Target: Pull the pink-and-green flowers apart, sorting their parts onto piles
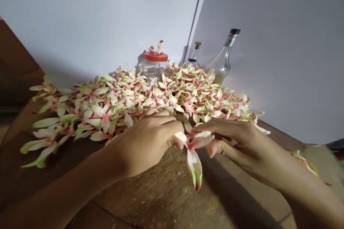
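Looking at one pale pink-and-green flower (192, 154) here, held over the wooden tabletop (166, 196), right between the two hands and just in front of the big flower pile (105, 116). Spread out in a sort of cross, with petals in four directions. Pointing toward the wearer with the longest-looking petal, leaning slightly right and ending in a dark purple tip. Running along that same line for the long axis, so pretty much near to far, up to a far petal partly hidden by the fingers. Reaching sideways with the other two, one toward each hand. Pinched by the left petal between thumb and index finger of the left hand (152, 137), so pretty narrow there. Met on the other side by the right hand (242, 143), with fingers curved over the right petal and thumb below. Can't tell whether actually gripping or only touching on that side, tbh. Sticking up at the back of the pile: a clear jar (152, 71) with a red lid (156, 57), a small stoppered bottle (195, 55), then a bigger clear bottle (221, 62) leaning right. Backed by a pale wall (107, 18).
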Tool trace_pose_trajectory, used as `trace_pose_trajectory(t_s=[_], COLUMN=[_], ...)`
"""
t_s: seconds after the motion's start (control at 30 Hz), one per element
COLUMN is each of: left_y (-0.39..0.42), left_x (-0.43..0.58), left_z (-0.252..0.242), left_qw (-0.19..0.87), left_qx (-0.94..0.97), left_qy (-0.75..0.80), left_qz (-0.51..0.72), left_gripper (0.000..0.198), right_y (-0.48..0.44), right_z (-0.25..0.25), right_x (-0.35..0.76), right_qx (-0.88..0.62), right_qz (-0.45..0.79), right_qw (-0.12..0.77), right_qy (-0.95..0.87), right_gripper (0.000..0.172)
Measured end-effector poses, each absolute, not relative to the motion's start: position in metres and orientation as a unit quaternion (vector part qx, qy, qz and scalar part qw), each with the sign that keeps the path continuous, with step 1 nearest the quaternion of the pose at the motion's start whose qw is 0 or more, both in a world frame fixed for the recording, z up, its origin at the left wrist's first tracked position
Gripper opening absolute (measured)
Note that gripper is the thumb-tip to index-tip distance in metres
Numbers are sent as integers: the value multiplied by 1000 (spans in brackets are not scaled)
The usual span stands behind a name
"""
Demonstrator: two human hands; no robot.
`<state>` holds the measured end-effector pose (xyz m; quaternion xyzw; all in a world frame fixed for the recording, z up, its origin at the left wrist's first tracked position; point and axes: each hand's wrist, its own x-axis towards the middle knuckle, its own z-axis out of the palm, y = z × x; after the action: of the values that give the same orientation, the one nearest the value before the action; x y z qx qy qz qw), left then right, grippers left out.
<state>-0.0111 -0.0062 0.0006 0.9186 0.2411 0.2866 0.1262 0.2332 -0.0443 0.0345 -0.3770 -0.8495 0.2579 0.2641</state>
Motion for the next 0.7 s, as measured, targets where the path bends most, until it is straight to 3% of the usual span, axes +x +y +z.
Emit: trace_pose_trajectory(t_s=[0.23, 0.7], left_y=[-3, -5], left_x=[-12, -11], left_z=[-2, -3], left_qw=[4, -2], left_qx=[930, 935], left_qy=[273, 286], left_qz=[245, 208], left_gripper=[26, 21], right_y=[-43, -42], right_z=[28, 23], right_x=[227, 220], right_qx=[-394, -397], right_qz=[223, 198], right_qw=[228, 199], right_qy=[-862, -874], right_gripper=[22, 22])
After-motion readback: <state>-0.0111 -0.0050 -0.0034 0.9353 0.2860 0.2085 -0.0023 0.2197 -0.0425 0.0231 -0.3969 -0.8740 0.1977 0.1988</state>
